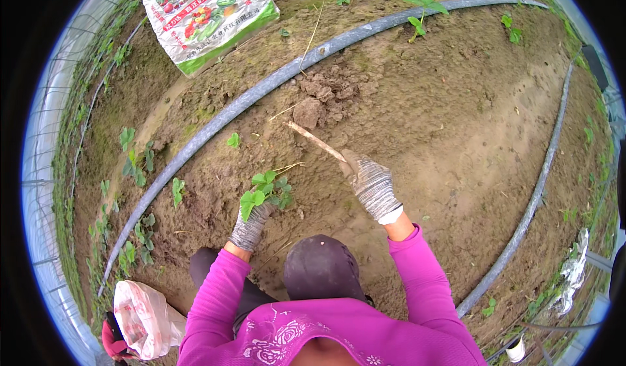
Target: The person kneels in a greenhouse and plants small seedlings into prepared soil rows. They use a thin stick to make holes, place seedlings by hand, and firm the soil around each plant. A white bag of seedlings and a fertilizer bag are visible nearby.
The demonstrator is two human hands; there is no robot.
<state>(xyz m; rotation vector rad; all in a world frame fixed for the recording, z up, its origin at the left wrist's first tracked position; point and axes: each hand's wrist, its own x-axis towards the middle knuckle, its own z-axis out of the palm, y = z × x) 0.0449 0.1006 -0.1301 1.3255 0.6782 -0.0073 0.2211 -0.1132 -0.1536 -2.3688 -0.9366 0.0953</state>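
My left hand (pixel 252 225), in a grey knit glove, is closed at the base of a leafy green seedling (pixel 264 192), which looks like a strawberry plant. The leaves hide my fingertips and the plant's lower stem. In my right hand (pixel 369 185), gloved the same way, is a thin wooden stick or tool handle (pixel 315 142). It slants up and left, its bare far end beside a heap of loose soil clods (pixel 313 109). Whatever part of it lies within or under the right hand is hidden.
A grey hose (pixel 254 92) arches across the soil beyond my hands; another hose (pixel 530 209) curves along the right. Small plants (pixel 423 11) dot the bed. A printed fertilizer sack (pixel 215 18) lies top left. An open white bag (pixel 146 319) stands lower left.
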